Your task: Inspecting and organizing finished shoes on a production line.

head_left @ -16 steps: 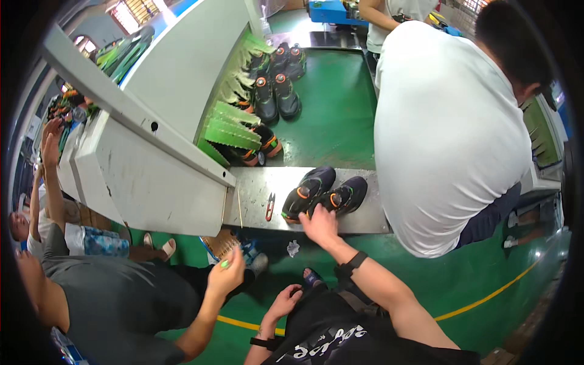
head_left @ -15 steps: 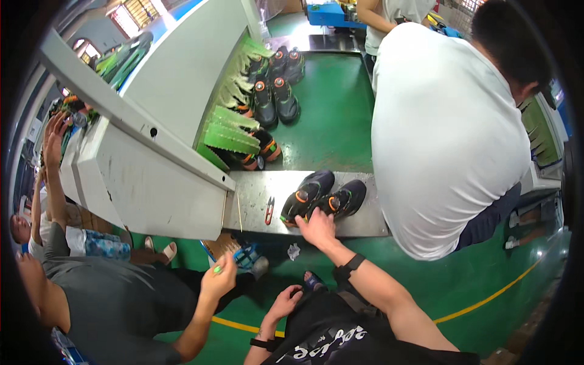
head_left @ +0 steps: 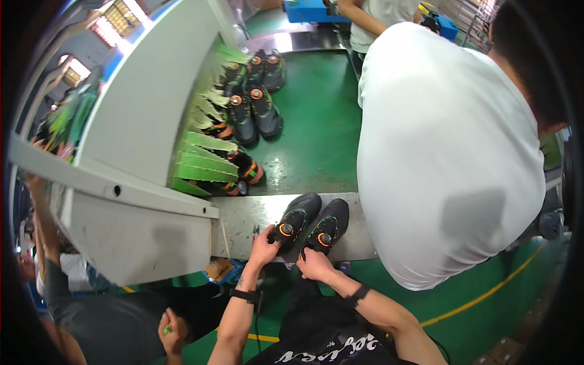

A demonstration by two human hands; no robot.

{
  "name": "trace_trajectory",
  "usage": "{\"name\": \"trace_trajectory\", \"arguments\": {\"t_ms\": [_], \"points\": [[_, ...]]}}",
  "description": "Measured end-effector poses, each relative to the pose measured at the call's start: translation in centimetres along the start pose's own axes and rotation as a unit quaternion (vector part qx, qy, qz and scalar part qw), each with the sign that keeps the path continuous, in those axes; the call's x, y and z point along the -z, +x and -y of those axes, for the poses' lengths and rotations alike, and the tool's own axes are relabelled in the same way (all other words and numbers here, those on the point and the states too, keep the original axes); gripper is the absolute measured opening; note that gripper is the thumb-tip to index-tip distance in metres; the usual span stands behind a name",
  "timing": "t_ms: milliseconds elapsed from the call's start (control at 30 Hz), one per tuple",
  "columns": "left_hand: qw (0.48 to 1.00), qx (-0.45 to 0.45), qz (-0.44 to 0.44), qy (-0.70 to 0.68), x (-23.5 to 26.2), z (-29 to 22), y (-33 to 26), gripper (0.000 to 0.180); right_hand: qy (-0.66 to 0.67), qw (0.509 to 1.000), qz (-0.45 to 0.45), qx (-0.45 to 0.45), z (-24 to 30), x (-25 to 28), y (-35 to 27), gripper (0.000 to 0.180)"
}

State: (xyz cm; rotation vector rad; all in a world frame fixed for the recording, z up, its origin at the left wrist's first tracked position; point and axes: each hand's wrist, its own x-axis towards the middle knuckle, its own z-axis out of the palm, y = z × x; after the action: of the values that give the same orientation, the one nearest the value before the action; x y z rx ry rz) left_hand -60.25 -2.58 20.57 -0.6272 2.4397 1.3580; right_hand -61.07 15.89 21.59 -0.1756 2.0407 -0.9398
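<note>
Two black shoes with orange-ringed dials and green trim stand side by side on a metal ledge, toes pointing away from me. My left hand (head_left: 265,247) is closed on the heel of the left shoe (head_left: 302,211). At the heel of the right shoe (head_left: 334,220), my right hand (head_left: 315,264) is closed too, its fingers curled round the collar. Beside my left hand lie small thread snips (head_left: 256,230), partly hidden by it. The bare metal ledge (head_left: 234,213) runs along the near end of a green conveyor belt (head_left: 316,121).
Several similar shoes (head_left: 266,115) stand on the belt beside a green strip curtain (head_left: 207,164) hanging from a grey machine housing (head_left: 140,103). A person in a white shirt (head_left: 444,140) leans close on my right. A person in dark grey (head_left: 109,322) is at lower left.
My left hand has risen from near my body to the left shoe's heel. My right hand has shifted to the right shoe's heel. The shoes now stand straighter, side by side.
</note>
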Motion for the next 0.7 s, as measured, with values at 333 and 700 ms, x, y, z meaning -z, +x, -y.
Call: {"name": "trace_trajectory", "arguments": {"t_ms": [333,700], "points": [[0.951,0.028,0.251,-0.18,-4.4,2.3,-0.2,0.069,-0.244,0.964,-0.089,-0.052,-0.7,5.7,-4.2,0.034],[0.94,0.019,0.215,-0.266,1.9,5.0,-0.9,0.032,-0.035,0.942,-0.238,0.233,15.8,6.3,4.1,0.022]]}}
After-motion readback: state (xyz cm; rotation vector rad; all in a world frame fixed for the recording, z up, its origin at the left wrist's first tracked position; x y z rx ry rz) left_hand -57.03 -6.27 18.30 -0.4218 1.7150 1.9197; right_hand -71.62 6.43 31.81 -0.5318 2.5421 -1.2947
